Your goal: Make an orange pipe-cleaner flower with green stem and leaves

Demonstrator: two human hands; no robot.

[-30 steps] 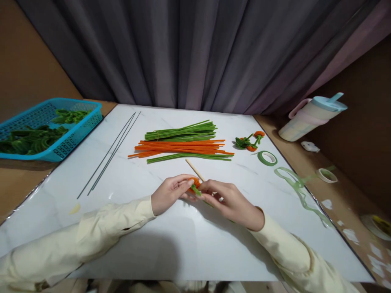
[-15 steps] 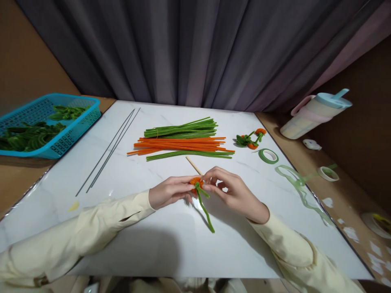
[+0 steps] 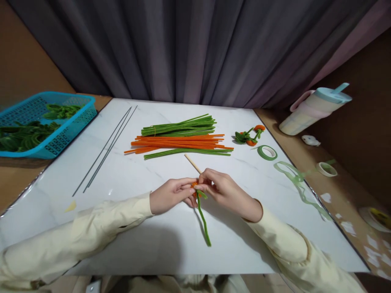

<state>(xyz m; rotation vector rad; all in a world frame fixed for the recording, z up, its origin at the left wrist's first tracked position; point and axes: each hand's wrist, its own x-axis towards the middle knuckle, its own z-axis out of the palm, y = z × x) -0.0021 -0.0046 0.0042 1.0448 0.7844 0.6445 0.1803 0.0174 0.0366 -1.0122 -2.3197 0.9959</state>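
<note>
Between my two hands is a small orange pipe-cleaner flower [image 3: 194, 188] with a green pipe-cleaner stem [image 3: 204, 228] hanging down toward me. My left hand [image 3: 174, 193] is closed on the flower from the left, fingers pressed together. My right hand [image 3: 224, 191] pinches at the flower's base, thumb and fingertips over the point where the green joins the orange. Fingers cover most of the flower. Just beyond them a thin wooden stick [image 3: 192, 162] lies on the white table. Bundles of orange pipe cleaners [image 3: 180, 142] and green pipe cleaners [image 3: 180, 127] lie farther back.
Left stands a blue basket [image 3: 65, 132] with green leaf shapes; thin wires [image 3: 106, 150] lie beside it. At right are finished orange-and-green flowers [image 3: 250, 136], green tape [image 3: 267, 152], a loose tape strip [image 3: 302, 191], a tumbler [image 3: 314, 110] and paper scraps [image 3: 348, 228].
My right fingertips have moved left onto the flower's base and now cover more of it. The stem's lower end hangs slightly lower and more upright. The camera view has shifted slightly.
</note>
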